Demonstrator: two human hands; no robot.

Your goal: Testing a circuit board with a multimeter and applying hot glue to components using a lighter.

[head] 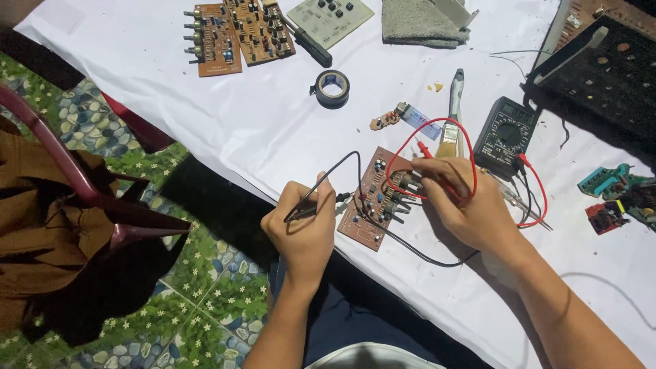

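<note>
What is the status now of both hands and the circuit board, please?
Left hand grips black probe at board edge. Right hand holds red probe over brown circuit board. Multimeter beside; red lead loops over the board.

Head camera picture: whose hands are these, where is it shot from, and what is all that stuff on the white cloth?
It is shot from a camera on a person's head, looking down at their own bare hands. The left hand holds a black probe; the right hand holds a red probe at a brown circuit board. Red and black leads run to a black multimeter. On the white cloth also lie more circuit boards, black tape, a paintbrush and a screwdriver.
</note>
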